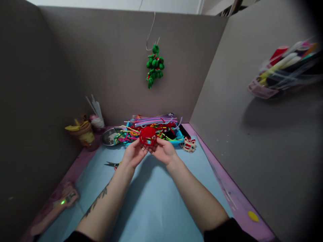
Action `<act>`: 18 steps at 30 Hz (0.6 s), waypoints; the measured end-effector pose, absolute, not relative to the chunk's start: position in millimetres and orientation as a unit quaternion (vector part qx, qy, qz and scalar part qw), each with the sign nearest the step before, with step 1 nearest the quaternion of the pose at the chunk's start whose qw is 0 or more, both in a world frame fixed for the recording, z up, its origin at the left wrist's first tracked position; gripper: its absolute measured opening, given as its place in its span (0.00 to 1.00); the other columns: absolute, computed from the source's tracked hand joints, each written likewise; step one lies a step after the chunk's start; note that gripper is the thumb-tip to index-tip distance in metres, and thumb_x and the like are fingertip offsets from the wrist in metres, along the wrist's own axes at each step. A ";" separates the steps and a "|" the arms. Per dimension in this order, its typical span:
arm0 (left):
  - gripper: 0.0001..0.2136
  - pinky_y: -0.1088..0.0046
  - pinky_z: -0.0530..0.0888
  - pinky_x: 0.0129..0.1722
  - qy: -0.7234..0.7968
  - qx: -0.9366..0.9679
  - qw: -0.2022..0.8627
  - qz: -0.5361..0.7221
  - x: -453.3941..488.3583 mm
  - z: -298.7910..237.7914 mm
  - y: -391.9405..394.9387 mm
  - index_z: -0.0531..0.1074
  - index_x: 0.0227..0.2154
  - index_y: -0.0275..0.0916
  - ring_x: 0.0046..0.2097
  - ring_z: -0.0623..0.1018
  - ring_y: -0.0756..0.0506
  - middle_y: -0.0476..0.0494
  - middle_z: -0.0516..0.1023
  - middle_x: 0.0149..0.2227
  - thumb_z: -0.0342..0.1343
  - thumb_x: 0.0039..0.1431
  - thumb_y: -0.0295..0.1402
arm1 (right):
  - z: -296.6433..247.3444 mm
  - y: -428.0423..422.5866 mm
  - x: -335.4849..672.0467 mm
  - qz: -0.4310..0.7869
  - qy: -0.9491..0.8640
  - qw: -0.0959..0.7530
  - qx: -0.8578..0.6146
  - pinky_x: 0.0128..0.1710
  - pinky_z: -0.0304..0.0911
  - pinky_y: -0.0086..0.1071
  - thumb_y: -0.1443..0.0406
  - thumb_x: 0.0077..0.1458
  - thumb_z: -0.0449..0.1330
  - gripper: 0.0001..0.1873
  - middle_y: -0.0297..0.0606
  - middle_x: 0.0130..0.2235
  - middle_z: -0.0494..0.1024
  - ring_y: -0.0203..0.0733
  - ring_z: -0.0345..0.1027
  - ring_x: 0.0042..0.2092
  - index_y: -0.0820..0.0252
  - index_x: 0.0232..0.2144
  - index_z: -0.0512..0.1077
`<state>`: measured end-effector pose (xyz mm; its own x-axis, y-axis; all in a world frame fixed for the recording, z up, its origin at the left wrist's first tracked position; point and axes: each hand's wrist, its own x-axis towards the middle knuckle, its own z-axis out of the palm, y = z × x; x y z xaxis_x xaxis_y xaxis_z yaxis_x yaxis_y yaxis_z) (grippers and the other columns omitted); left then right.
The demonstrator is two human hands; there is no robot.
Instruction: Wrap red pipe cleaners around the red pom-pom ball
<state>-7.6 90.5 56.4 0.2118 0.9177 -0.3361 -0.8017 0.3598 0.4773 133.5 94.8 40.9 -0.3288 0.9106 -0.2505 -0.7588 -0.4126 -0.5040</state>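
Both of my hands hold a round red pipe-cleaner piece point(148, 135) up above the blue mat point(151, 201). My left hand point(133, 154) grips its lower left side with the fingers curled round it. My right hand point(164, 150) pinches its lower right side. Just behind the piece lies a blue tray point(178, 137) heaped with colourful pipe cleaners point(153, 122). Scissors point(112, 164) lie on the mat to the left of my left hand.
A small red-and-white pipe-cleaner figure point(188, 144) sits right of the tray. A metal bowl point(109, 136), a yellow-brown cup point(84, 132) and a pink glue gun point(54, 206) stand at left. A green pipe-cleaner ornament point(154, 65) hangs on the back wall. Grey partitions close in three sides.
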 end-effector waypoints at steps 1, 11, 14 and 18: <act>0.10 0.74 0.76 0.25 0.295 0.105 0.776 0.548 -8.1 56.2 90.2 0.75 0.34 0.33 0.26 0.78 0.48 0.42 0.80 0.27 0.48 0.62 0.26 | 42.2 95.1 135.1 0.792 -0.164 0.527 -0.260 0.27 0.65 0.28 0.70 0.57 0.53 0.07 0.32 0.26 0.79 0.36 0.72 0.27 0.59 0.31 0.71; 0.14 0.75 0.76 0.31 0.284 0.090 0.768 0.567 -3.8 51.7 91.1 0.73 0.32 0.34 0.28 0.79 0.51 0.45 0.80 0.26 0.42 0.66 0.25 | 39.1 100.0 139.5 0.773 -0.221 0.537 -0.255 0.28 0.64 0.28 0.66 0.57 0.56 0.06 0.32 0.29 0.81 0.36 0.72 0.30 0.58 0.35 0.73; 0.14 0.72 0.77 0.32 0.254 0.100 0.784 0.557 -6.0 49.5 90.4 0.74 0.34 0.34 0.29 0.79 0.49 0.44 0.81 0.30 0.43 0.66 0.27 | 36.1 99.4 138.4 0.771 -0.262 0.536 -0.222 0.31 0.65 0.28 0.68 0.52 0.61 0.05 0.32 0.30 0.80 0.36 0.71 0.31 0.58 0.34 0.72; 0.15 0.68 0.77 0.29 0.232 0.148 0.807 0.523 -11.0 48.8 89.8 0.75 0.37 0.34 0.31 0.80 0.45 0.41 0.82 0.32 0.43 0.66 0.33 | 32.8 100.3 141.5 0.776 -0.278 0.526 -0.211 0.31 0.65 0.27 0.68 0.49 0.63 0.04 0.29 0.25 0.75 0.33 0.67 0.28 0.58 0.30 0.71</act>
